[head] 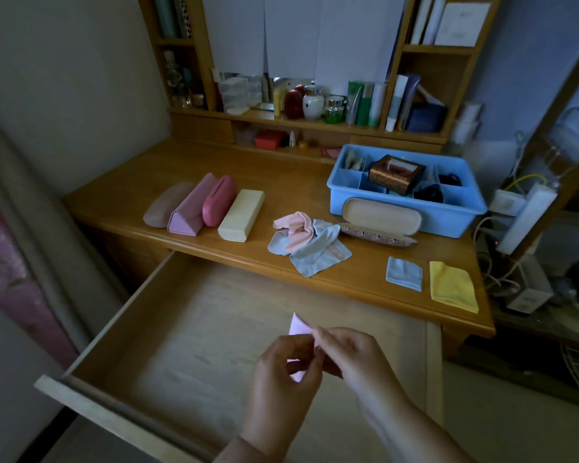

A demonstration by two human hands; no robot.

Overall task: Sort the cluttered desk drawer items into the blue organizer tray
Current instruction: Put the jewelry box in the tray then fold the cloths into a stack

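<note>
Both hands meet over the pulled-out wooden drawer (194, 315), pinching a small pale pink cloth (299, 325). My left hand (281, 372) holds its lower part and my right hand (351, 355) grips its upper edge. The blue organizer tray (448, 215) stands at the back right of the desk, with a brown box (396, 173) and dark items in its compartments. Several glasses cases (208, 205) lie in a row at the left of the desk. An open case (381, 218) leans against the tray's front. Crumpled pink and blue cloths (306, 242) lie mid-desk.
A folded blue cloth (404, 273) and a folded yellow cloth (452, 289) lie near the desk's front right edge. Shelves behind hold bottles, jars and books (315, 101). Cables and a power strip (528, 215) sit to the right of the desk.
</note>
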